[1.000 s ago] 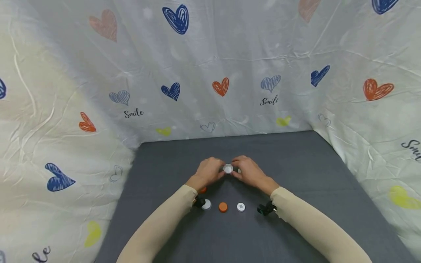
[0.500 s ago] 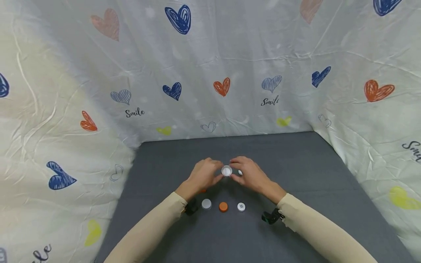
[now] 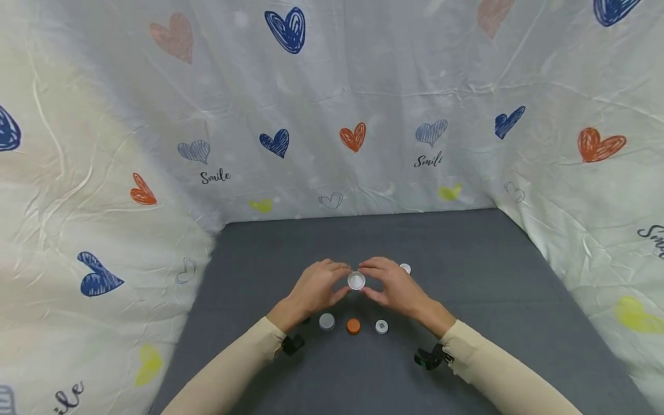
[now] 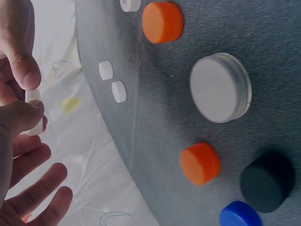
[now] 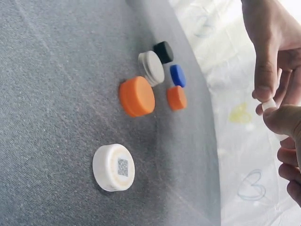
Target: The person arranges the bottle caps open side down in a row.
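Between both hands is a round white bottle cap (image 3: 356, 280), its rimmed side facing up in the head view. My left hand (image 3: 317, 286) pinches it from the left with thumb and fingers. From the opposite side my right hand (image 3: 398, 288) pinches the same cap. In the left wrist view the held cap (image 4: 35, 128) appears edge-on between the thumbs, with the other left fingers spread loosely. Nearest below the hands on the table are a large whitish ribbed cap (image 3: 327, 321), an orange cap (image 3: 353, 327) and a small white cap (image 3: 381, 327) with a printed code on top.
Another small white cap (image 3: 406, 268) lies behind the right hand. The left wrist view shows two small white caps, one of them nearer (image 4: 119, 91), plus a second orange cap (image 4: 200, 163), a black cap (image 4: 268, 181) and a blue cap (image 4: 240, 215) on the grey cloth.
Both hands have come back toward the body with the white cap between them. A white cap behind the right hand now shows more fully.
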`<state>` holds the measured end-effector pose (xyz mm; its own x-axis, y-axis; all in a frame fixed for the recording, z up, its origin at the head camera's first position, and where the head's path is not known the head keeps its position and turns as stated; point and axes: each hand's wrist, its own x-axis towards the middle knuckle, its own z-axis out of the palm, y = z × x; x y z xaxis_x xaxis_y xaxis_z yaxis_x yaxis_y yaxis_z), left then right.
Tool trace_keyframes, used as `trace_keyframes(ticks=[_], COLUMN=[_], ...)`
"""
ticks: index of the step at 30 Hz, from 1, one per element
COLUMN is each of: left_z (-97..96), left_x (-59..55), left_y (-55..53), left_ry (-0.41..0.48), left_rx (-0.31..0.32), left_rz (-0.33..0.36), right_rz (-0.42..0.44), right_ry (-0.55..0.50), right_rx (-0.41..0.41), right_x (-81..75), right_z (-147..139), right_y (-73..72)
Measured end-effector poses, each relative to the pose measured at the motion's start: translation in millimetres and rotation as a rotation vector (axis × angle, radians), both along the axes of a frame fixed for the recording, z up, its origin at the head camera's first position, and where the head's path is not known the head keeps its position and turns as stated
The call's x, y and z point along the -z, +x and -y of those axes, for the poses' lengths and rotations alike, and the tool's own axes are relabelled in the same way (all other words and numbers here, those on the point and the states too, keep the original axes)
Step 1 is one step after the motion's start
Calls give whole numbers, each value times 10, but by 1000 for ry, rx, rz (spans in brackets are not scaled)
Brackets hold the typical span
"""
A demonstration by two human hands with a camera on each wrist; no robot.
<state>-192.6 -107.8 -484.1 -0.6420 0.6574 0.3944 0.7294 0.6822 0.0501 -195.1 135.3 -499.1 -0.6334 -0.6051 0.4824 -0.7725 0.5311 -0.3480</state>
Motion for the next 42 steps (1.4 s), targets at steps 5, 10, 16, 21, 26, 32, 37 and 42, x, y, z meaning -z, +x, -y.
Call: trace_keyframes(ticks=[5, 10, 16, 21, 26, 32, 37, 42], left_z=[73, 111, 115, 115, 117, 139, 165, 161], left_x=[47, 65, 83, 83, 78, 86, 70, 36], left_y=[34, 48, 54, 56, 61, 39, 35, 39], left_ry=[63, 93, 113, 146, 223, 481, 590, 599], left_rx=[27, 66, 136, 173, 158, 74, -28, -98], left_rz=[-69, -195, -295, -335, -218, 167, 479, 673], right_rz=[4, 24, 95, 162, 184, 87, 1, -100], right_ry=[-18, -39, -93, -122, -144, -144, -145, -152], right_rx=[1, 34, -3, -23, -12, 9, 0, -40], right_x=[12, -16, -53, -71, -79, -79, -94, -102], right_z=[-4, -21, -2, 9, -19, -61, -78, -49], right_y=[18, 38, 84, 111, 115, 96, 85, 74])
